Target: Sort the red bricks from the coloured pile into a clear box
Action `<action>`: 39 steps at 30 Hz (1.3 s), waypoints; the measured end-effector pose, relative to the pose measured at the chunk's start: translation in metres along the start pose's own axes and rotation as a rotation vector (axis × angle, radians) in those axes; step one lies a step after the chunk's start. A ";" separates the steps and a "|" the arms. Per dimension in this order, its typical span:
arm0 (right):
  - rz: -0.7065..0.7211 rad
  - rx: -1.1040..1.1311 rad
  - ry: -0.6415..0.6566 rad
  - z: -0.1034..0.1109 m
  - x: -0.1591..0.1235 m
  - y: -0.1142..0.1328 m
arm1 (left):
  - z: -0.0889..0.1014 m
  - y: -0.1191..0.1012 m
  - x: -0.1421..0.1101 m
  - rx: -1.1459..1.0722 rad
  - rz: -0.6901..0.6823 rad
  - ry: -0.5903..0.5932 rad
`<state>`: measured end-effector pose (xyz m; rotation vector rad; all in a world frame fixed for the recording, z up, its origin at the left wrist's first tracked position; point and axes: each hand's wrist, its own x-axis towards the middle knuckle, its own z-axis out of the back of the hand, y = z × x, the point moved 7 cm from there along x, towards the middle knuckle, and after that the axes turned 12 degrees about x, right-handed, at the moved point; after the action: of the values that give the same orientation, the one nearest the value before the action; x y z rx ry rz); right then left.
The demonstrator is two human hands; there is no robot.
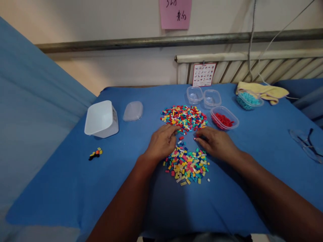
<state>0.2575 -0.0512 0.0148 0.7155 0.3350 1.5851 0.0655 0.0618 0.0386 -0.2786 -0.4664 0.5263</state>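
Small toy building bricks of many colours lie in two piles, a far pile (184,116) and a near pile (188,164). Between them, at the left, is my left hand (162,143), its fingers curled and a fingertip at the near edge of the far pile. Whatever its fingers hold, if anything, is hidden. My right hand (218,143) is opposite, thumb and fingers pinched on a tiny red brick (194,138). A few loose bricks (181,138) lie between the hands. Beyond my right hand, a clear tub (234,125) contains red bricks.
Two clear tubs (212,102) stand behind the far pile. A tub of turquoise bricks (248,101) sits by a yellow cloth (264,90). At left are a white bin (102,122), a clear lid (133,111) and several bricks (96,153). Glasses (309,146) lie far right.
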 end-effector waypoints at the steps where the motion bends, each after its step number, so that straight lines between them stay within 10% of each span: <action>1: 0.005 0.007 -0.008 -0.003 -0.002 -0.001 | -0.001 -0.001 0.000 0.013 -0.001 0.015; 9: 0.048 0.006 0.007 -0.009 -0.006 0.003 | -0.019 -0.010 0.000 0.151 0.030 0.191; 39: 0.084 -0.019 -0.005 0.001 0.002 0.025 | -0.005 -0.027 0.003 -0.158 -0.104 -0.062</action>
<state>0.2387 -0.0535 0.0309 0.7269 0.2895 1.6630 0.0815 0.0404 0.0456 -0.3876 -0.5809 0.3980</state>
